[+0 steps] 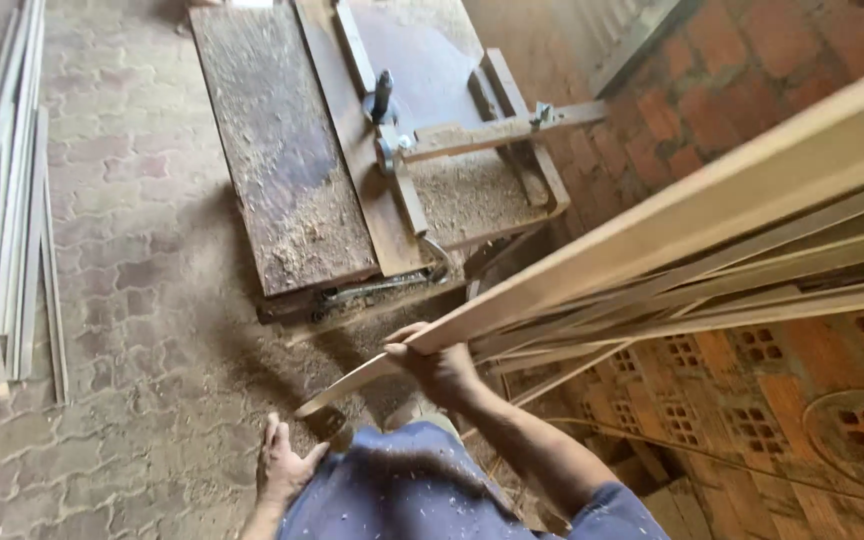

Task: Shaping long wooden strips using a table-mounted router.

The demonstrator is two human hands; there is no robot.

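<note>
My right hand (439, 367) grips a long pale wooden strip (652, 230) near its lower end; the strip runs up to the right edge of the view. Its lower tip reaches down toward my left hand (285, 463), which hangs open beside my blue shorts (392, 495) and holds nothing. Under the held strip lies a stack of similar thin wooden strips (752, 290), leaning across the right side.
A sawdust-covered table saw bench (287, 170) with a metal fence and clamp (384, 100) stands ahead. More thin wooden strips (12, 200) lie on the paved floor at left. Brick walls and hollow bricks (752, 420) fill the right side.
</note>
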